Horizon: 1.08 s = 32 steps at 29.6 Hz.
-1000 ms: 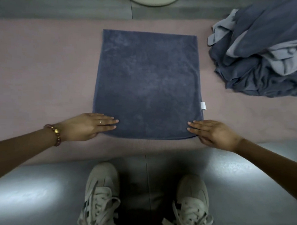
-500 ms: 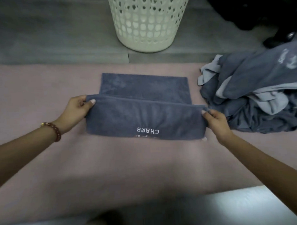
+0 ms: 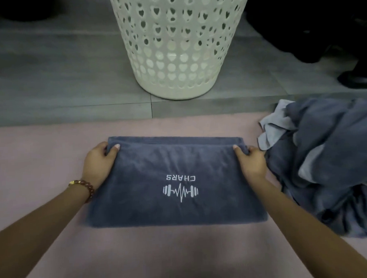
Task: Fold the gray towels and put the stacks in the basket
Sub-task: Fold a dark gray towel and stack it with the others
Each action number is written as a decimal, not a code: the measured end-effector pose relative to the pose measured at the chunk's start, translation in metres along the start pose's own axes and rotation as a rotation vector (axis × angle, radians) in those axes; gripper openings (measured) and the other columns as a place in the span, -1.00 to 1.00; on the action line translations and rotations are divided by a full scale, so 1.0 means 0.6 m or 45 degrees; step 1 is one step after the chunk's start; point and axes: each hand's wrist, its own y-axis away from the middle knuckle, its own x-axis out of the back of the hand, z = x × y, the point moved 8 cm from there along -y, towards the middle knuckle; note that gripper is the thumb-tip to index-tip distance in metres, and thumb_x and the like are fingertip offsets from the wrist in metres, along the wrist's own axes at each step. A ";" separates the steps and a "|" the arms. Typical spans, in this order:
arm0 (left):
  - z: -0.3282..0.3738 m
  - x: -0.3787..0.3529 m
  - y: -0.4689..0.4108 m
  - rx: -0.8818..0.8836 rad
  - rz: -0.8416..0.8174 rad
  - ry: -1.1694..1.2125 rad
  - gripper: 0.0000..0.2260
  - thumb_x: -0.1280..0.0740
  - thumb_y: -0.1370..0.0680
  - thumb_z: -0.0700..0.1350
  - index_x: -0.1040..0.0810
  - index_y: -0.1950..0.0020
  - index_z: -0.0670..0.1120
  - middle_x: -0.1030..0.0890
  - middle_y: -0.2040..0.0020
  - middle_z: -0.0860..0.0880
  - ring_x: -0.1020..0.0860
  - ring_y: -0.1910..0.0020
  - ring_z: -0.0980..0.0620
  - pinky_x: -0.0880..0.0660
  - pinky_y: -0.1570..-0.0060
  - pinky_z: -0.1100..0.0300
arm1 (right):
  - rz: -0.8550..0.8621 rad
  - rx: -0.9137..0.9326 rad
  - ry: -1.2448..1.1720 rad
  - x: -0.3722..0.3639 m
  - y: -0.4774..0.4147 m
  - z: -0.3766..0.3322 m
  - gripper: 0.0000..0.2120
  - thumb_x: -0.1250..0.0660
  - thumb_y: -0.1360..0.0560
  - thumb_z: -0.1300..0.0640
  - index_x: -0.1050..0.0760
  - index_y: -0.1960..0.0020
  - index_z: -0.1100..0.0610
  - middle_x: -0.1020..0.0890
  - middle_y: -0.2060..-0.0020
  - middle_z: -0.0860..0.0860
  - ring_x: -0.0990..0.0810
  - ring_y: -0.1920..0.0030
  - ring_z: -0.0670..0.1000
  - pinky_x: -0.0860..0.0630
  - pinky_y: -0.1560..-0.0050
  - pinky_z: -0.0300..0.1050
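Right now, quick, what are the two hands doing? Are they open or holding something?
Left hand: closed, pinching the far left corner of the folded gray towel.
Right hand: closed, pinching the towel's far right corner.

Light: dim, even, cool. Glare: small sheen on basket [image 3: 171, 56] wall. Shadows: soft band along near edge of towel [image 3: 174, 210]; far left and far right corners almost black. Focus: centre sharp. Distortion: wide-angle bowing at edges.
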 end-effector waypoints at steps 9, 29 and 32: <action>0.010 0.015 -0.043 -0.120 0.126 -0.089 -0.84 -0.25 -0.58 -0.17 -0.52 0.12 -0.23 -0.56 0.24 -0.20 -0.48 0.23 -0.11 -0.32 0.24 0.10 | 0.095 0.210 -0.030 0.001 -0.045 -0.040 -0.82 -0.16 -0.57 0.16 -0.45 0.06 0.26 -0.51 0.23 0.12 -0.47 0.18 0.11 -0.27 0.18 -0.13; 0.017 0.050 0.024 0.196 0.196 -0.181 -0.74 -0.20 -0.59 0.04 -0.47 -0.08 -0.14 -0.53 0.12 -0.10 -0.48 0.11 -0.15 -0.35 0.10 0.08 | -0.114 -0.078 -0.065 -0.006 -0.038 -0.010 -0.54 -0.32 -0.50 0.01 -0.34 -0.25 0.28 -0.56 -0.06 0.20 -0.53 -0.10 0.18 -0.38 -0.11 -0.04; 0.015 0.064 0.104 0.152 0.218 -0.147 -0.82 -0.21 -0.59 0.01 -0.45 -0.03 -0.09 -0.54 0.20 -0.07 -0.46 0.20 -0.10 -0.30 0.19 0.12 | -0.156 -0.142 0.003 0.017 0.014 0.042 -0.49 -0.32 -0.50 -0.02 -0.27 -0.32 0.21 -0.53 -0.20 0.18 -0.49 -0.21 0.22 -0.37 -0.23 0.05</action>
